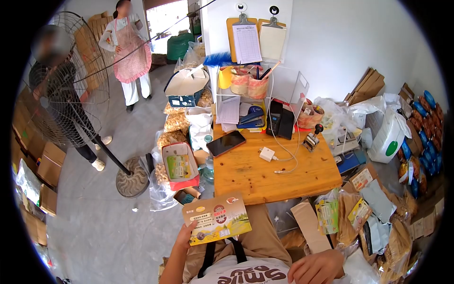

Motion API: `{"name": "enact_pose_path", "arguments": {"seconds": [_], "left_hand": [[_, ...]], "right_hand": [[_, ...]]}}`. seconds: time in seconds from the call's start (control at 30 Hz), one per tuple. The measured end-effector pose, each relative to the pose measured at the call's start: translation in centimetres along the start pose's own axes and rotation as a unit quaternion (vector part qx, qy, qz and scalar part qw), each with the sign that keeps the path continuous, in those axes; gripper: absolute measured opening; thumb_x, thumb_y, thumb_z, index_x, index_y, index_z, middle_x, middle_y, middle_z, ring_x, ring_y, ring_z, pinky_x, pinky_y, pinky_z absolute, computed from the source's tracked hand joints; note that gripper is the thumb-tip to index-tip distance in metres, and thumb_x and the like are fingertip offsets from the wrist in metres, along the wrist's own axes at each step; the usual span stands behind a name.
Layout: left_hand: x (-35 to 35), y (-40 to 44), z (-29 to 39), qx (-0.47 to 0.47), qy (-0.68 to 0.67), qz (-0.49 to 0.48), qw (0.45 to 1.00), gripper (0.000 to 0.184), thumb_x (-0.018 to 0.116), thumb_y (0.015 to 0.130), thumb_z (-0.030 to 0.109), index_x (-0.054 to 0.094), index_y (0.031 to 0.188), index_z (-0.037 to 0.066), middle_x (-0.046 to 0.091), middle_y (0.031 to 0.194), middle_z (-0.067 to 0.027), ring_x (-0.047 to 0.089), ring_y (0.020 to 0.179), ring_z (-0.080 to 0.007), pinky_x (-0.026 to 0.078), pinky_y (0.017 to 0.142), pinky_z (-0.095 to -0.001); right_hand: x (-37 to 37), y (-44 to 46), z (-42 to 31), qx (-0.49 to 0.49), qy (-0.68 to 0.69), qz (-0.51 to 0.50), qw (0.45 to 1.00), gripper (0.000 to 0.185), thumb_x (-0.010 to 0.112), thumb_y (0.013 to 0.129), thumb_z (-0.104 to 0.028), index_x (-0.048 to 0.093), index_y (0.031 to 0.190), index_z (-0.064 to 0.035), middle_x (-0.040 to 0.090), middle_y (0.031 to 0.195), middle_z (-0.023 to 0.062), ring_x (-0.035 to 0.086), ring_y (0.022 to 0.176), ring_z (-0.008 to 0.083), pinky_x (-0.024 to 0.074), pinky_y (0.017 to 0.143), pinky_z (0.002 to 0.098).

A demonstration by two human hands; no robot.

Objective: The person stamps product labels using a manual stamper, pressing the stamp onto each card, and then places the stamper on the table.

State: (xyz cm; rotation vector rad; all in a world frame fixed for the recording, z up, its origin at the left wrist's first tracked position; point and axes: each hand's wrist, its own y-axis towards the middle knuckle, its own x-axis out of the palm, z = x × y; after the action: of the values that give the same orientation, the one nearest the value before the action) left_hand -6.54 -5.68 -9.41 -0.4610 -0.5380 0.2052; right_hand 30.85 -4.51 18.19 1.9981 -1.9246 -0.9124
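Observation:
My left hand (pixel 185 235) grips the left edge of a flat printed card or packet (pixel 217 218), brown above and yellow-green below, held over my lap. Its fingers are partly hidden behind it. My right hand (pixel 317 266) rests near my shirt at the lower right, its fingers bent downward, and whether it holds anything is hidden. In front of me stands a wooden table (pixel 279 180). On it lie a dark phone (pixel 226 143), a white charger (pixel 268 154) with a cable, and a stamp (pixel 311 140).
Left of the table are a red-rimmed box (pixel 180 165), bagged goods and a standing fan (pixel 71 90). Two people (pixel 130 52) stand beyond. Packets and cardboard (pixel 309 226) crowd the right side. Clipboards (pixel 247 43) hang on the wall.

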Motion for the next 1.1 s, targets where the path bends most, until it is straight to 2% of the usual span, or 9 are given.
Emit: {"name": "enact_pose_path", "arguments": {"seconds": [0.3,0.4,0.5,0.63,0.7,0.83,0.9,1.03,1.1], "left_hand": [[0.2,-0.2,0.0,0.005,-0.002,0.013,1.0,0.041,0.06,0.091,0.019,0.048,0.125,-0.002,0.063,0.111,-0.0146,0.066,0.094,-0.0229,0.056,0.08,-0.0357],[0.2,-0.1,-0.1,0.01,0.006,0.018,1.0,0.042,0.06,0.092,0.02,0.047,0.125,-0.001,0.063,0.112,-0.0147,0.066,0.094,-0.0231,0.056,0.08,-0.0358],[0.5,-0.2,0.1,0.002,-0.004,0.024,1.0,0.042,0.06,0.092,0.021,0.047,0.125,-0.001,0.063,0.111,-0.0149,0.066,0.093,-0.023,0.056,0.079,-0.0358],[0.8,-0.7,0.1,0.018,-0.028,0.027,0.999,0.041,0.062,0.09,0.022,0.05,0.122,-0.001,0.064,0.11,-0.0126,0.065,0.092,-0.0205,0.054,0.079,-0.034],[1.0,-0.9,0.0,0.015,-0.042,0.036,0.998,0.038,0.062,0.09,0.019,0.051,0.12,-0.002,0.064,0.108,-0.0133,0.066,0.091,-0.0212,0.056,0.077,-0.0348],[2.1,-1.7,0.3,0.027,-0.045,0.041,0.998,0.035,0.061,0.091,0.018,0.051,0.118,-0.002,0.064,0.107,-0.0143,0.066,0.09,-0.0221,0.056,0.076,-0.0357],[2.0,-1.4,-0.1,0.026,-0.059,0.033,0.997,0.036,0.061,0.091,0.018,0.05,0.119,-0.002,0.064,0.108,-0.0144,0.066,0.09,-0.0223,0.056,0.077,-0.0358],[1.4,-0.1,-0.7,0.001,-0.094,0.02,0.995,0.039,0.059,0.092,0.018,0.047,0.124,-0.001,0.062,0.113,-0.016,0.066,0.095,-0.026,0.056,0.081,-0.0388],[1.4,0.2,-0.5,-0.014,-0.121,0.025,0.992,0.04,0.059,0.091,0.018,0.047,0.124,-0.001,0.062,0.112,-0.0158,0.066,0.095,-0.0262,0.056,0.08,-0.0389]], "right_hand": [[0.8,0.3,-0.6,-0.03,-0.158,0.136,0.977,0.023,0.068,0.087,-0.028,0.068,0.077,-0.0071,0.066,0.079,0.0037,0.059,0.069,0.019,0.0466,0.079,0.0395],[-0.3,-1.4,0.9,-0.037,-0.04,0.102,0.993,0.023,0.067,0.088,-0.029,0.069,0.079,-0.0072,0.066,0.08,0.0034,0.06,0.07,0.0193,0.0466,0.079,0.0417],[-0.6,-3.7,3.6,-0.011,0.064,0.175,0.982,0.018,0.075,0.08,-0.015,0.069,0.09,-0.001,0.065,0.088,0.0107,0.059,0.08,0.0263,0.0478,0.077,0.0395],[0.3,-4.7,6.6,0.171,0.027,0.296,0.939,0.018,0.076,0.077,-0.014,0.068,0.085,0.0004,0.066,0.084,0.0088,0.062,0.077,0.023,0.0478,0.073,0.0344],[0.6,-4.5,8.2,0.322,-0.121,0.351,0.871,0.011,0.072,0.078,-0.008,0.067,0.085,-0.0001,0.066,0.082,0.0082,0.062,0.077,0.0197,0.0473,0.072,0.0302],[1.0,-6.3,11.5,0.338,-0.119,0.46,0.812,0.007,0.069,0.08,-0.004,0.067,0.084,0.0002,0.065,0.081,0.0078,0.061,0.076,0.0166,0.0466,0.071,0.0284],[0.5,-6.6,12.5,0.363,-0.23,0.507,0.747,0.007,0.067,0.08,-0.002,0.066,0.086,0.0009,0.066,0.081,0.0098,0.062,0.076,0.0201,0.0468,0.071,0.0286],[-1.9,-7.2,14.4,0.348,-0.37,0.505,0.698,0.012,0.065,0.08,-0.001,0.066,0.091,0.001,0.067,0.085,0.0134,0.064,0.08,0.0272,0.0482,0.073,0.0326],[-3.7,-7.4,15.1,0.359,-0.457,0.453,0.676,0.022,0.063,0.081,-0.001,0.064,0.102,0.0036,0.065,0.103,0.0173,0.062,0.096,0.0321,0.047,0.084,0.0356]]}}
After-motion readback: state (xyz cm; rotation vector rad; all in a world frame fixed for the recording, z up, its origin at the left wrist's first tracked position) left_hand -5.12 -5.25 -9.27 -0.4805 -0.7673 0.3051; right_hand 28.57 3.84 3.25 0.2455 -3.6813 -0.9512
